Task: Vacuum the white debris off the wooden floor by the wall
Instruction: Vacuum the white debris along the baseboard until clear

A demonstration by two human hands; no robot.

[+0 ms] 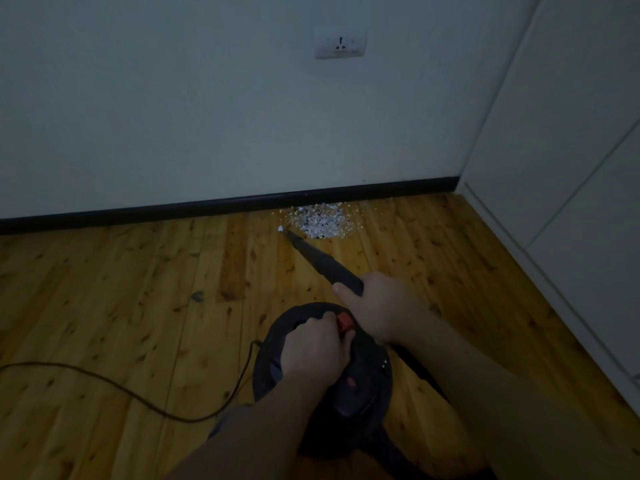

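Gripping nozzle [313,252], right hand [379,308] holds tip beside white debris [322,220].

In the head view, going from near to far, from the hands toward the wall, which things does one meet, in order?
left hand gripping the vacuum → right hand holding the nozzle → white debris → black baseboard → wall socket
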